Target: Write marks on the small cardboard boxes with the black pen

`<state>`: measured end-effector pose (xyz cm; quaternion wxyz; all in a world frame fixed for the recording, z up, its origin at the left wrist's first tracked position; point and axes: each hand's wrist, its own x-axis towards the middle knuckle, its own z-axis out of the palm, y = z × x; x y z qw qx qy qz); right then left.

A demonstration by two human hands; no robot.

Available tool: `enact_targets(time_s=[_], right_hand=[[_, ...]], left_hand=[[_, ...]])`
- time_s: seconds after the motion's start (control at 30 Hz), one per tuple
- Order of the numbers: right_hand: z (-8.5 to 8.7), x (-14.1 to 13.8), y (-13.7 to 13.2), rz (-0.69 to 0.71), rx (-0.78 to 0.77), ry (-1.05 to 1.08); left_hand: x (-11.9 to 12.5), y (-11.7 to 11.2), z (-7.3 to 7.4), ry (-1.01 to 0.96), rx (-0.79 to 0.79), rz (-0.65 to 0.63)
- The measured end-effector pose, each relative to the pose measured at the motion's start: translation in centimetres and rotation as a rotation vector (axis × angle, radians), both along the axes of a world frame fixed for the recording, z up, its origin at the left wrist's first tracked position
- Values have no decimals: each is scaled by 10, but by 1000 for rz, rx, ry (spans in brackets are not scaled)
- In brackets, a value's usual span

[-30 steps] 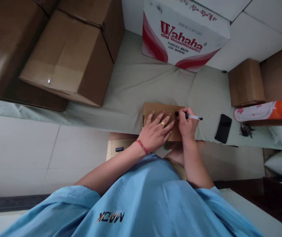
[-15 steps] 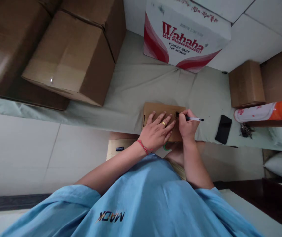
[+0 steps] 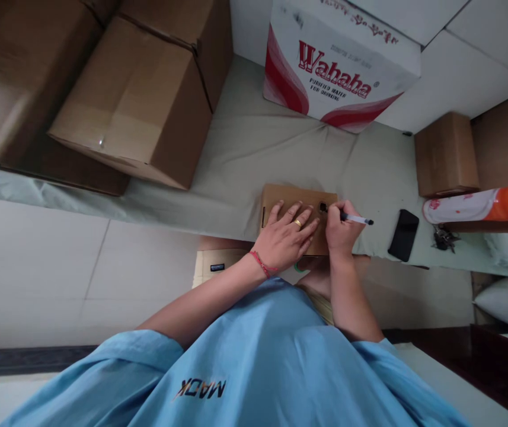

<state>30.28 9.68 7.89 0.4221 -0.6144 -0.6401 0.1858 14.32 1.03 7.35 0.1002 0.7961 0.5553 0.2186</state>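
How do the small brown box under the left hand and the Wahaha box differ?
The brown box bears a dark spot; the Wahaha box is white with red lettering. The brown box is much smaller than the Wahaha box. The left hand lies on the brown box; no hand touches the Wahaha box. Both are on the pale cloth.

"Was it bright?"
"Dim and cool, with faint shadows across the desk (image 3: pixel 236 151)."
"Any glare?"
"One glint on the taped carton (image 3: pixel 129 101) at its left end, sheen on the orange-and-white cylinder (image 3: pixel 482 203) at its right."
"Sharp?"
"Fairly. Fine print (image 3: pixel 350 56) on the white box (image 3: pixel 342 71) smeared, the dark patch (image 3: pixel 322 207) by the pen (image 3: pixel 357 218) was unreadable, and wide-angle distortion tilted the margins."
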Motion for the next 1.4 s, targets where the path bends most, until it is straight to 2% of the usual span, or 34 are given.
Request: enact_targets(time_s=[0.1, 0.17, 0.3, 0.57, 0.8, 1.1, 1.4], right_hand=[[-3, 3, 1, -88, -11, 116], [-4, 4, 3, -74, -45, 151], [-4, 3, 5, 9, -69, 104], [-5, 3, 6, 50, -92, 71], [-1, 1, 5, -63, -68, 23], [-4, 2, 7, 14, -79, 23], [-2, 3, 5, -92, -82, -6]], left_hand=[[0, 0, 0, -6, 6, -2], [0, 0, 1, -8, 3, -3], [0, 0, 1, -2, 4, -6], [0, 0, 2, -20, -9, -8], [-1, 1, 3, -6, -17, -15], [0, 1, 3, -21, -18, -13], [-1, 0, 4, -35, -25, -13]])
